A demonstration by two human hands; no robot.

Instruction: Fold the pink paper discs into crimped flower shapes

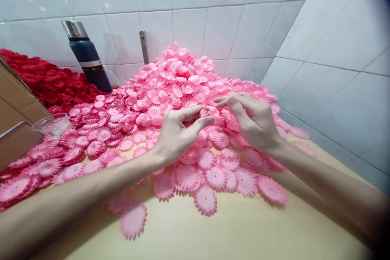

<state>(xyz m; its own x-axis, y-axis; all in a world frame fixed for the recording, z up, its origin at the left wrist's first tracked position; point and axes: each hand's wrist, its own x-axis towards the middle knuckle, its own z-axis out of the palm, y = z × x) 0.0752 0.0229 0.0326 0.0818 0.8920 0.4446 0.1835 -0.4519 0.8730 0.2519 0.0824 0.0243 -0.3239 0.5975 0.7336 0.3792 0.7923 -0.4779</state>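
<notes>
My left hand (179,130) is closed in a pinch, thumb and index finger on a small pink petal piece (204,112) whose ridged edge shows between the fingertips. Just to its right, my right hand (251,118) is held with its fingers stretched toward the left and the thumb beneath them; nothing shows in it. Both hands are over a large heap of pink scalloped petal discs (185,87), many with a small hole in the middle. Loose single discs (205,201) lie flat on the pale yellow tabletop (237,231) nearer me.
A dark blue bottle (89,59) with a metal cap leans at the back left, beside a heap of red petal pieces (45,79). A clear plastic cup (53,126) and a cardboard box (18,109) stand at the left. White tiled walls (191,28) bound the back and right.
</notes>
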